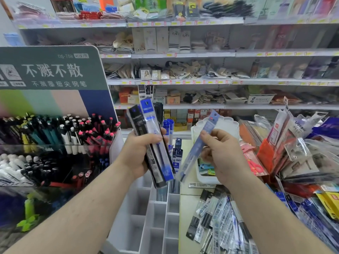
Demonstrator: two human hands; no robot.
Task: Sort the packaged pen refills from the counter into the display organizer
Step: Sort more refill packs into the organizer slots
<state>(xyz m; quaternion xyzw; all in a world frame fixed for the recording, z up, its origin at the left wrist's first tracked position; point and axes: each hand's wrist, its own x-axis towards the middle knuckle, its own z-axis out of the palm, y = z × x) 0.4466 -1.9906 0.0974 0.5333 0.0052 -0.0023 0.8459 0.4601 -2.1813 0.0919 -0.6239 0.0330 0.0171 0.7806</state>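
My left hand [139, 153] grips a bunch of packaged pen refills [152, 129], black and blue packs fanned upward above the organizer. My right hand [222, 154] pinches one light blue refill pack [200, 145], held slanted beside the bunch. Below both hands stands the white display organizer [145, 217] with several narrow compartments; a few at its far end hold upright blue refill packs [177, 154]. A loose pile of refill packs [220, 217] lies on the counter at the lower right.
A pen display stand [55, 140] full of pens rises at the left under a green sign. A white tray [205, 176] sits behind my right hand. Packaged stationery [302, 153] crowds the right side. Stocked shelves [183, 81] fill the background.
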